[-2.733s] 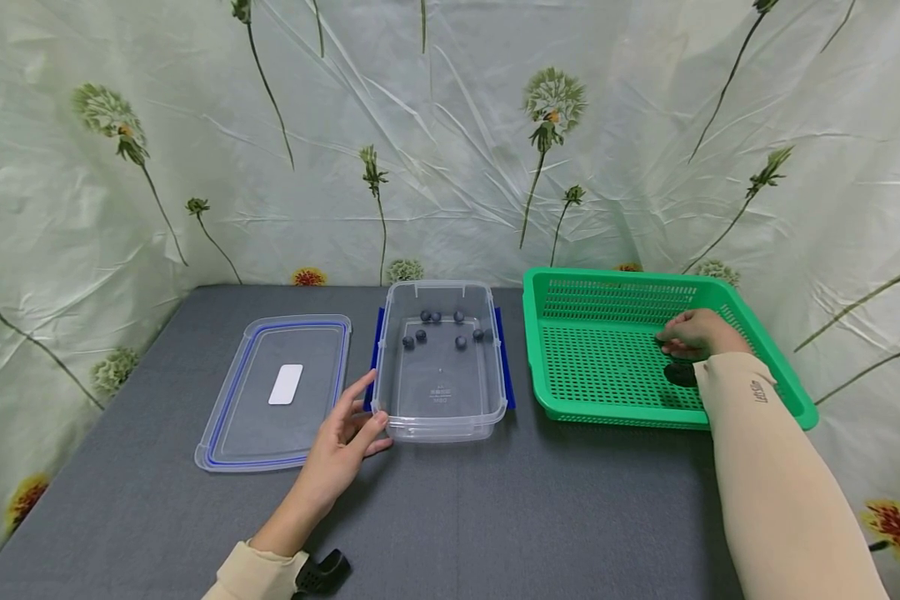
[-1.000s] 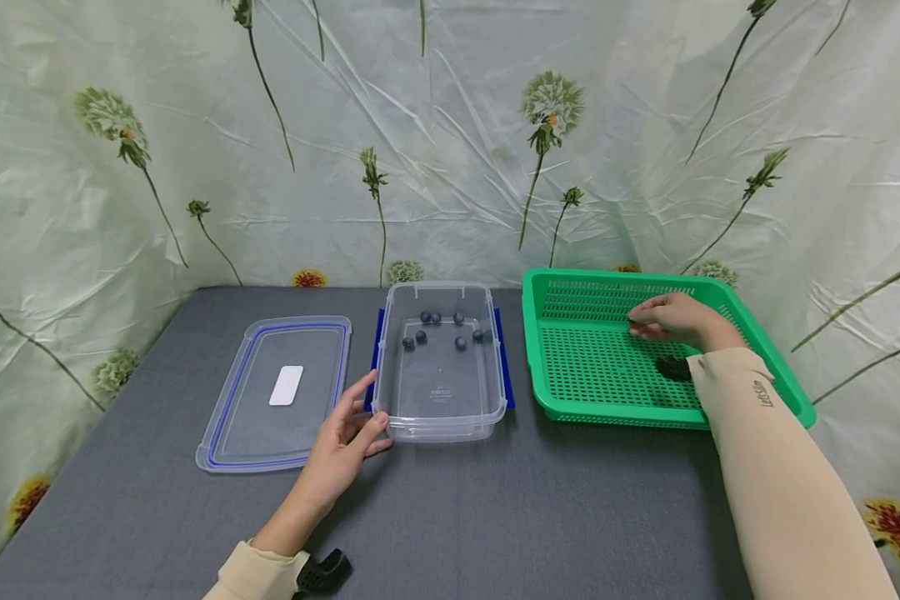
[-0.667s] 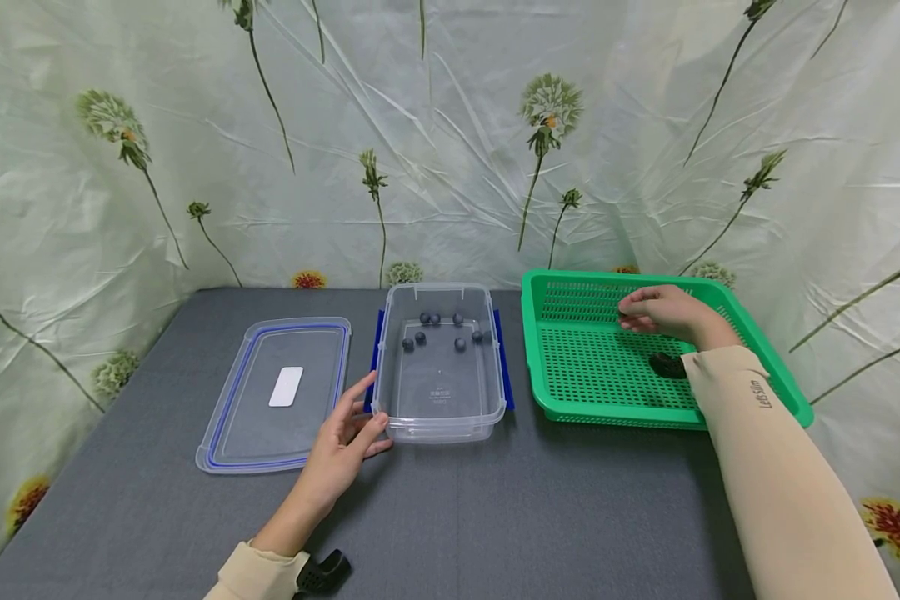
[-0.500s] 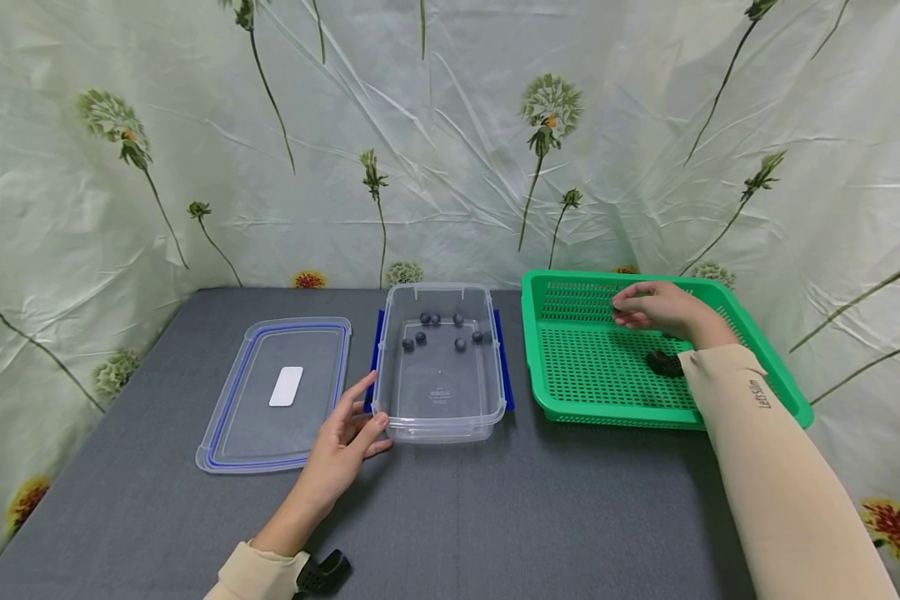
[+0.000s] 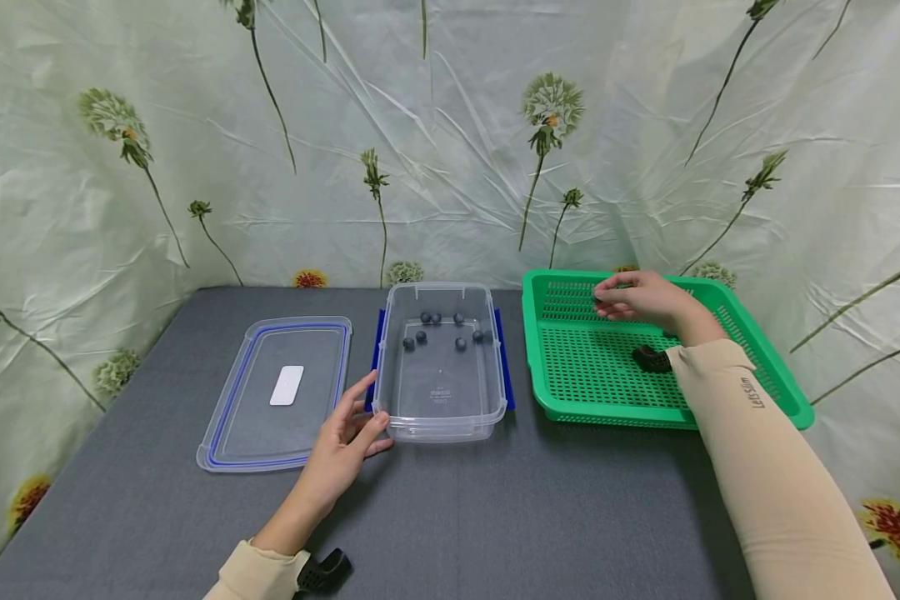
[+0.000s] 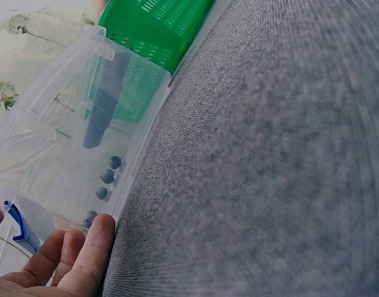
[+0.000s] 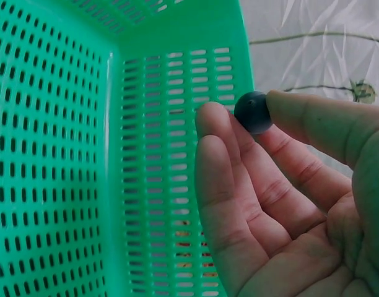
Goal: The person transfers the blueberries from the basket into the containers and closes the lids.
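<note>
Seven blueberries (image 5: 461, 343) in the clear container (image 5: 442, 429), one blueberry (image 7: 252, 114) in the right hand (image 5: 648, 300)

The right hand pinches its single dark, round blueberry between the thumb and fingertips, as the right wrist view shows closely; the other fingers are bent towards the palm. It is over the green basket (image 5: 622, 411), towards that basket's far side in the head view, with the slotted wall behind the fingers. Whether any finger touches the wall I cannot tell.

The left hand (image 5: 337, 450) stands wide at the near left corner of the clear container, its thumb against the corner and its fingers spread along the side, by a blue latch (image 5: 378, 342). It touches the container without wrapping round it.

The seven blueberries lie on the container floor, mostly towards the far half, some in close pairs and others apart. A second latch (image 5: 504, 358), also blue, hangs at the right side. The container sits upright and uncovered between the basket and a flat lid (image 5: 315, 392), which has a blue seal and a white label (image 5: 287, 385).

All of these rest on a grey cloth (image 5: 495, 517). Behind it hangs a pale backdrop (image 5: 450, 150) printed with dandelions. Beige sleeves (image 5: 765, 467) cover both forearms, and a black band (image 5: 325, 572) shows at the left wrist.
</note>
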The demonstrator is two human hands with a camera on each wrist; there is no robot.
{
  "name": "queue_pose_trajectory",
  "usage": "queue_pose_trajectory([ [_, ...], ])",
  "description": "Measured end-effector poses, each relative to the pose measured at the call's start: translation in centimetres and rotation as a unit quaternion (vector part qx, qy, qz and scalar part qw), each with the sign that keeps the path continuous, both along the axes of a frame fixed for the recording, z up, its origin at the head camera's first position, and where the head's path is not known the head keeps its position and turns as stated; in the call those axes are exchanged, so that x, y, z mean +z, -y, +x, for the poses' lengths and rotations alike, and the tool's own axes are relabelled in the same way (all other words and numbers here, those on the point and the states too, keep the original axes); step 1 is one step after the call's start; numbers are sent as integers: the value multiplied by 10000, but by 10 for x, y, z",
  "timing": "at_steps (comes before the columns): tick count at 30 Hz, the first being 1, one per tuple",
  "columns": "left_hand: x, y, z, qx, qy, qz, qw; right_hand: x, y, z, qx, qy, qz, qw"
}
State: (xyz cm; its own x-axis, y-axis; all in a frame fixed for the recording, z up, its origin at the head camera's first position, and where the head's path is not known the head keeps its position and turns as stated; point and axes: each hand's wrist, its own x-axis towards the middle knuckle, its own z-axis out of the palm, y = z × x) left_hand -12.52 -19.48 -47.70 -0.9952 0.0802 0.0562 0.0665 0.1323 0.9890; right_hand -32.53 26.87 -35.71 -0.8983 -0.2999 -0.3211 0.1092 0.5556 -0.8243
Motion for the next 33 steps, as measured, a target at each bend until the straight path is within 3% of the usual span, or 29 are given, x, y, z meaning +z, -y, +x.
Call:
queue_pose_trajectory([
  [15,1,0,0,1,25,-8,10000,9,24,2,150,-2,-395,9991],
  [33,0,2,0,-36,-26,5,10000,14,57,6,582,-272,-468,9968],
])
